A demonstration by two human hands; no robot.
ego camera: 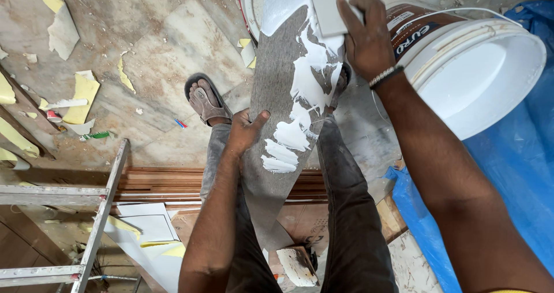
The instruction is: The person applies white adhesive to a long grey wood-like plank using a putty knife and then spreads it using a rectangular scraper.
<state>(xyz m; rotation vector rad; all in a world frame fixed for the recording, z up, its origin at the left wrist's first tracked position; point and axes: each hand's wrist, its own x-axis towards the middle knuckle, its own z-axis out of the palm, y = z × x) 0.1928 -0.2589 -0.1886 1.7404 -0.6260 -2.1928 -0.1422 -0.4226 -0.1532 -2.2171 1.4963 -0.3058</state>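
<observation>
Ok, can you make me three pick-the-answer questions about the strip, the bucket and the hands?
1. Where is the bucket?
A. right of the strip
B. on the ladder
C. behind the foot

2. What colour is the paste on the strip?
A. red
B. white
C. green

3. What is the right hand doing?
A. hanging empty
B. holding a sandal
C. pressing a flat scraper on the strip

Answers: 1 A, the bucket sits tilted at the strip's right beside the blue sheet. 2 B, white smears cover the grey strip. 3 C, the fingers grip the scraper at the strip's top while the left hand holds its edge.
</observation>
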